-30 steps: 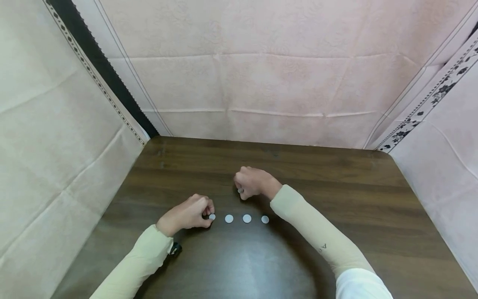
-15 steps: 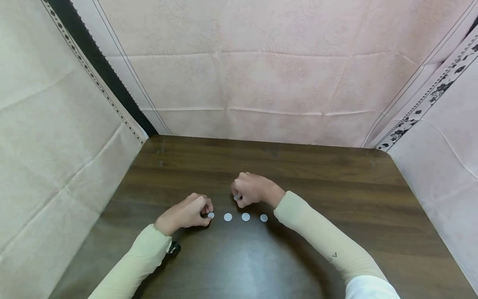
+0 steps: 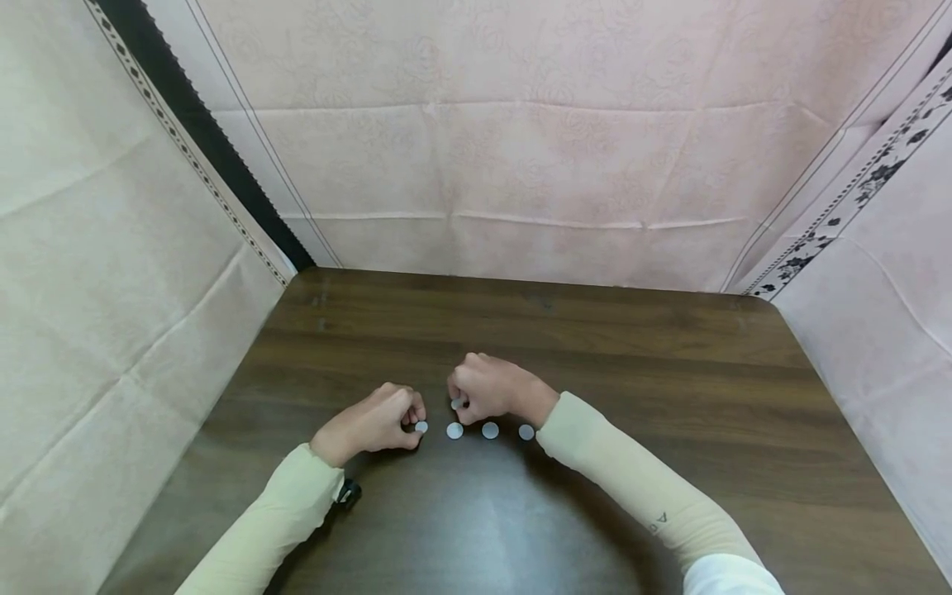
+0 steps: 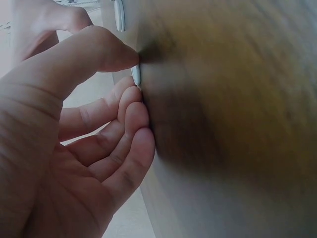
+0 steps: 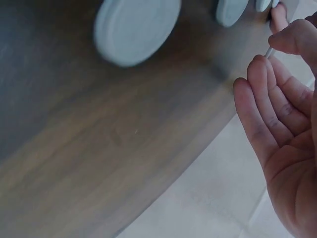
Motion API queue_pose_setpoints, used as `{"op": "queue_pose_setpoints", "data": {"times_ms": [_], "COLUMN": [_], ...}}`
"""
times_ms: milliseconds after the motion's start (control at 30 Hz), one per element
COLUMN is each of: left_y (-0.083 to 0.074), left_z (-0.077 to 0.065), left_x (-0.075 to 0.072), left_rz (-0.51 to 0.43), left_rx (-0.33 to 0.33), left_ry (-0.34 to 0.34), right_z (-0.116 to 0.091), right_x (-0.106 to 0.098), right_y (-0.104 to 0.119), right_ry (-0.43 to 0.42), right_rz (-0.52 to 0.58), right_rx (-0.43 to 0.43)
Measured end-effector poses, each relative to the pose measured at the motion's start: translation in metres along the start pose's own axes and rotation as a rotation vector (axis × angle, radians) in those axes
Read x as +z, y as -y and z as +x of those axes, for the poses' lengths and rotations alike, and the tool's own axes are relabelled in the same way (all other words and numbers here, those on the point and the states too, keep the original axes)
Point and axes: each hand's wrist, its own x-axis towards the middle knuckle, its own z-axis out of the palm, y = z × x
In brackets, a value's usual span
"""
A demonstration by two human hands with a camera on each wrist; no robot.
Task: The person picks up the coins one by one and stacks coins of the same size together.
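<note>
At the left end of a row on the table, my left hand (image 3: 372, 421) has thumb and fingertips on either side of a small flat white disc (image 3: 421, 426). In the left wrist view this disc (image 4: 136, 74) lies on the wood, its edge between thumb and index finger. Behind the row, my right hand (image 3: 494, 387) pinches another white disc (image 3: 457, 403). The right wrist view shows that held disc (image 5: 269, 52) edge-on between thumb and fingers, off the table. Three more discs, a near one (image 3: 454, 430), a middle one (image 3: 490, 430) and a right one (image 3: 526, 432), continue the row.
The dark brown wooden table (image 3: 595, 355) spreads around both hands. Pale cloth (image 3: 521, 165) hangs behind its far edge, with more cloth on both sides. A black object (image 3: 347, 493) sits at the left wrist.
My right hand has come nearer and slightly to the left with its disc, toward the row. The left hand and the discs in the row hold their places.
</note>
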Motion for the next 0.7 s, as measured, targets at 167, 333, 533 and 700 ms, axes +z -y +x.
{"op": "queue_pose_setpoints", "data": {"times_ms": [167, 333, 533, 700], "left_y": [0.0, -0.001, -0.003, -0.006], "left_z": [-0.001, 0.0, 0.0, -0.001], "left_x": [0.002, 0.001, 0.0, -0.001], "left_rz": [0.001, -0.006, -0.014, -0.016], "left_rx": [0.006, 0.025, 0.012, 0.001], "left_ry": [-0.013, -0.011, -0.002, 0.0], "right_z": [0.004, 0.008, 0.014, 0.017], "right_x": [0.005, 0.009, 0.016, 0.02], "right_y": [0.01, 0.018, 0.024, 0.027], "right_ry": [0.004, 0.002, -0.007, -0.023], "right_rz": [0.02, 0.002, -0.028, -0.054], "right_rx": [-0.02, -0.054, -0.093, -0.116]}}
